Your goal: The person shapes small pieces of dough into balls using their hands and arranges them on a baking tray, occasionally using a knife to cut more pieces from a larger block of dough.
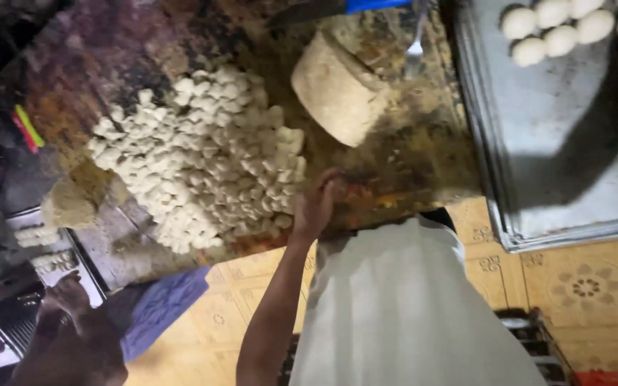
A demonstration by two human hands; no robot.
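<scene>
**Hand at the edge of the dough pile**

White cloth of the person's apron (402, 307) fills the lower middle of the view, closest to the lens. Above it the left hand (316, 204) rests at the near edge of the worn, floured table (409, 157), fingers curled loosely together; whether they pinch a piece of dough cannot be told. Just beside that hand, touching its fingertips, spreads a broad heap of small dough pieces (202, 157), covering the table's middle. Beyond the heap lies a thick block of dough (334, 89), tilted, near a blue-handled knife (337, 7) at the far edge. At the right frame border a blurred forearm is in view, but the right hand itself is out of sight. Beneath that arm sits a metal tray (552, 143) with a few rounded dough balls (559, 28) in its far corner. Another person's hand (69, 297) shows at lower left, well apart, near a second lump of dough (69, 204).
</scene>
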